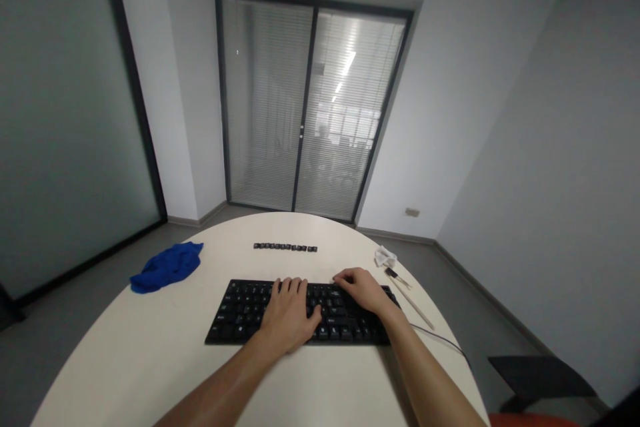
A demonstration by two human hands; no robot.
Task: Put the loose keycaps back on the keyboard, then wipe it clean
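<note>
A black keyboard lies on the round table before me. My left hand rests flat over its middle, palm down, the fingers stretched toward the far edge and the thumb apart. At the keyboard's upper right, my right hand is curled with thumb and fingertips together in a pinch. A tiny pale spot shows at those fingertips, too small to name. Beyond the keyboard, a row of several loose black keycaps stretches across the table. Both hands and the right forearm hide part of the keys.
A crumpled blue cloth lies at the table's left. Along the right edge are a white crumpled tissue, a small black-headed brush and a thin pale stick. The keyboard's cable runs off the right edge.
</note>
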